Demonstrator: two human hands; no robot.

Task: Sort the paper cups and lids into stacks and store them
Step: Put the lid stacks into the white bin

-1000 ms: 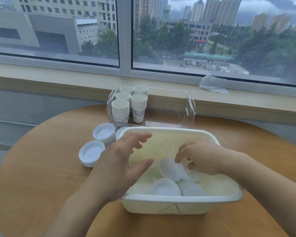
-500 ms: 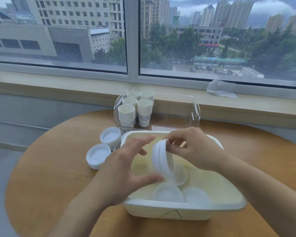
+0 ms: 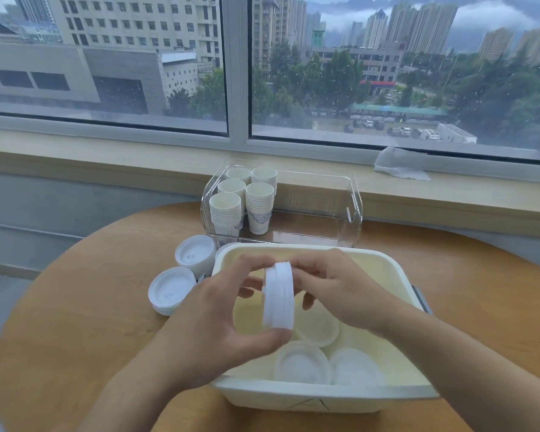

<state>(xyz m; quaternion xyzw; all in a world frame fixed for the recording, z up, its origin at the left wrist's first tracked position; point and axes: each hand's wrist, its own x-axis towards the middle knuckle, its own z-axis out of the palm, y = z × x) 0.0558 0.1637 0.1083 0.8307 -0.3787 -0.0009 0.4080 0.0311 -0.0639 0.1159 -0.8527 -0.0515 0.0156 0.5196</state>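
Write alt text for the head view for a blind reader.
Both hands, left and right, hold a small stack of white lids on edge above a cream bin with loose lids inside. Two lid stacks sit on the round wooden table to the left; behind, a clear box holds paper cup stacks by a window.

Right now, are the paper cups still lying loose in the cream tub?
No: the paper cups stand stacked in the clear bin behind, and the cream tub shows only white lids.
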